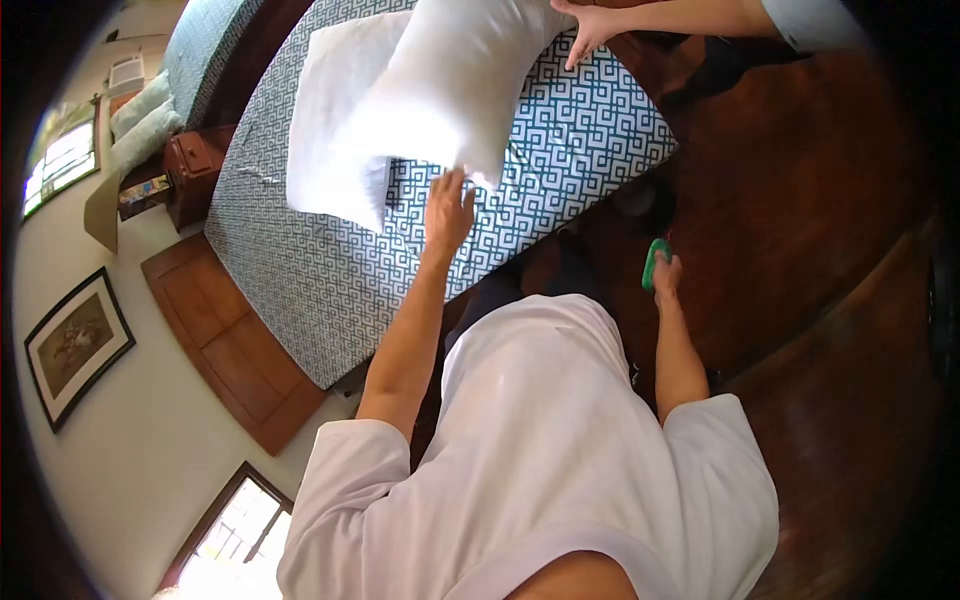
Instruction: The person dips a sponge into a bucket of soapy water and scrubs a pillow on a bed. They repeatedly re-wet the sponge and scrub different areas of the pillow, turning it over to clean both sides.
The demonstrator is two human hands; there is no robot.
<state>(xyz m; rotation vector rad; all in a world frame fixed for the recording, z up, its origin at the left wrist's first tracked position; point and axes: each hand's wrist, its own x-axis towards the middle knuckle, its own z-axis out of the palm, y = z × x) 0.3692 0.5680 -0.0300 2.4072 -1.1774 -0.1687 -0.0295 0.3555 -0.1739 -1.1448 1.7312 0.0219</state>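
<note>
Two white pillows lie on a bed with a blue-and-white geometric sheet [590, 130]. The nearer, shiny pillow [450, 90] partly overlaps the flatter pillow [335, 120]. My left hand [449, 212] is over the sheet at the lower edge of the shiny pillow, its fingers apart and nothing held in it. Beside the bed, low on the right, my right hand [668, 275] is closed round a green object [655, 262], which looks like a brush or pad. Whether my left fingertips touch the pillow is hard to tell.
Another person's hand [592, 24] reaches in at the top right, by the shiny pillow. A wooden headboard [230, 340] borders the bed on the left. Beyond are a small wooden cabinet [195, 165], a framed picture [80, 348] and a second bed [205, 60]. Dark floor [800, 220] lies right.
</note>
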